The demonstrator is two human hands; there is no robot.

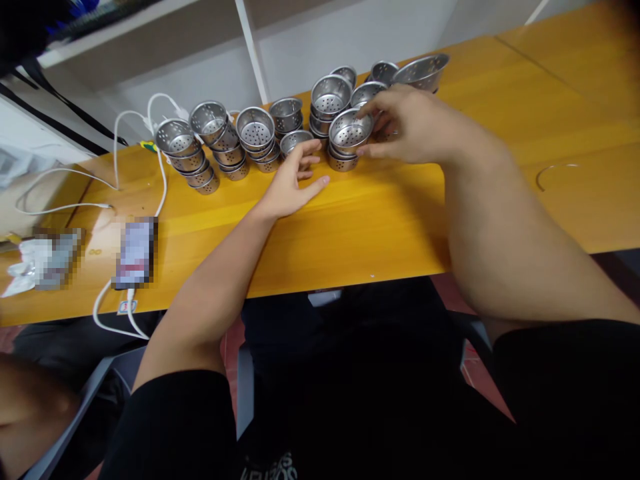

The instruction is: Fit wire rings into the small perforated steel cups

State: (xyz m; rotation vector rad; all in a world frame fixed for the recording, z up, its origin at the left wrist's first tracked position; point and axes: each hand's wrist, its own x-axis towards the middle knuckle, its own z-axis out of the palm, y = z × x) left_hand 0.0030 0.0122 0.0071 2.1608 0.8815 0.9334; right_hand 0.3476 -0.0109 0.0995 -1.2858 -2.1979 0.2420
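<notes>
Several perforated stainless steel cups stand in stacks along the back of the table. My right hand (413,127) curls around the right side of the top cup (349,137) in the front right stack. Its thumb lies low against the wall and its fingertips are near the rim; some fingers are hidden behind the cup. Just left of that stack, my left hand (296,183) is open, fingers apart, with nothing in it. Behind its fingertips sits a low cup (296,143). Beyond my right hand are a cup (369,93) and a wide perforated bowl (423,72).
Leftward stand more cup stacks (179,138). A phone (135,253) with white cables (163,180) lies on the table (320,247) near a plastic packet (30,263). A shelf divider (251,50) rises behind. At lower left shows another person's bare limb (33,400).
</notes>
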